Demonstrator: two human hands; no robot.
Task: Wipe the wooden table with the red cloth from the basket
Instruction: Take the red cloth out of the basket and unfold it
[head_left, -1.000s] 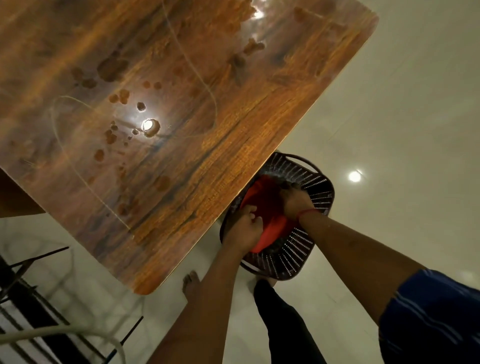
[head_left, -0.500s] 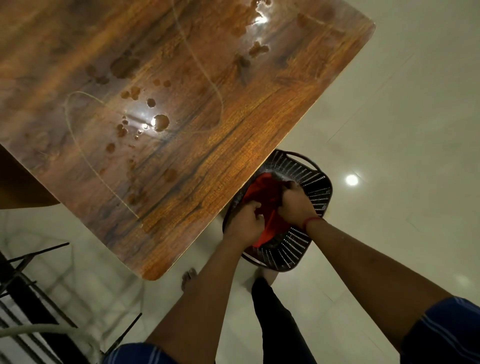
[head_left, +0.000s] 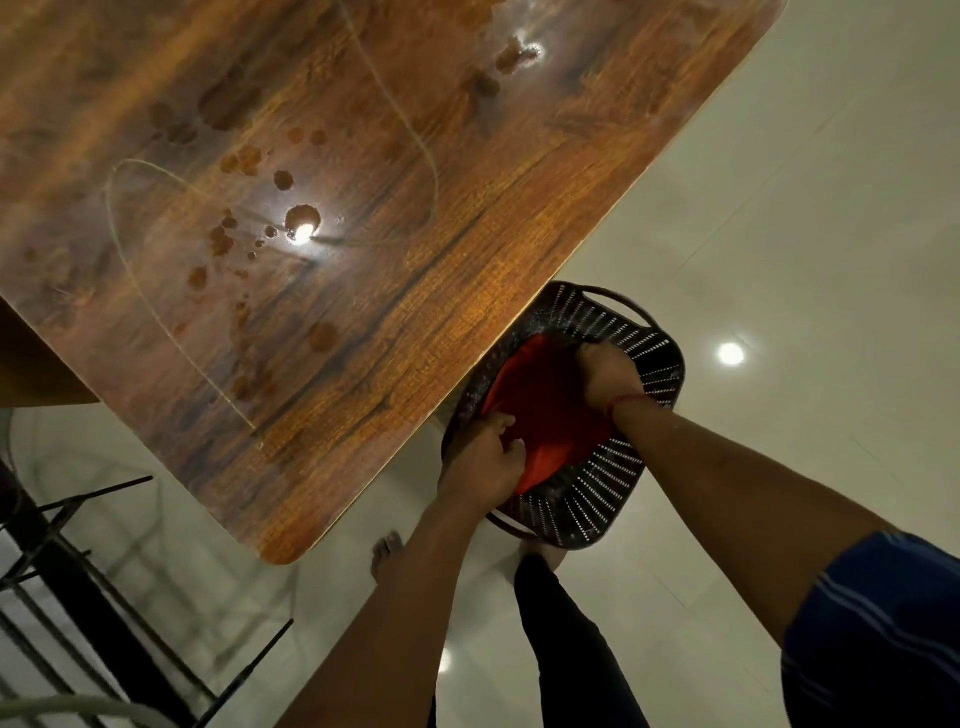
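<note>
The glossy wooden table (head_left: 415, 291) fills the upper left, with several dark wet spots and thin streaks on it. On the floor beside its right edge stands a dark slotted basket (head_left: 602, 483). A red cloth (head_left: 545, 410) lies spread inside it. My left hand (head_left: 483, 462) grips the cloth's near edge, fingers curled into the fabric. My right hand (head_left: 608, 374) is closed on the cloth's far side, deep in the basket; a red thread circles that wrist.
Pale glossy floor tiles (head_left: 779, 234) lie to the right, reflecting ceiling lights. A black metal frame (head_left: 78, 571) stands at lower left under the table's near corner. My bare foot (head_left: 387, 556) and dark trouser leg (head_left: 566, 639) are just before the basket.
My hands, close together on the bunched cloth half a second ago, have drawn apart and the cloth is spread wider in the basket. The view has shifted slightly.
</note>
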